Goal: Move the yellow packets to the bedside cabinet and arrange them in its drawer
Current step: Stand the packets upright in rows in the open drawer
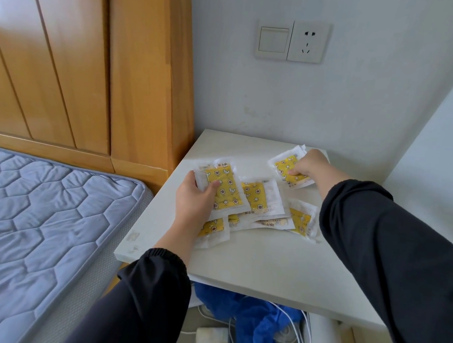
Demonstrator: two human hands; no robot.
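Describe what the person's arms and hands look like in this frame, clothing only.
Both arms wear long, loose sleeves in a dark, near-black fabric, plain with no visible logos or markings. The left sleeve ends in a gathered elastic cuff, pushed up so the forearm shows bare. The right sleeve ends short of the wrist too. The left hand and right hand are bare: no gloves, rings or watch visible.

Bright, even daylight w/ soft shadows; sharp focus, wide-angle edge distortion.

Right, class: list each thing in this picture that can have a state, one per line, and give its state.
Left hand: gripping a packet.
Right hand: gripping a few packets.
Loose packets: piled, overlapping, on the cabinet top.
Drawer: open, holding blue fabric and white cables.
Wall socket: nothing plugged in.
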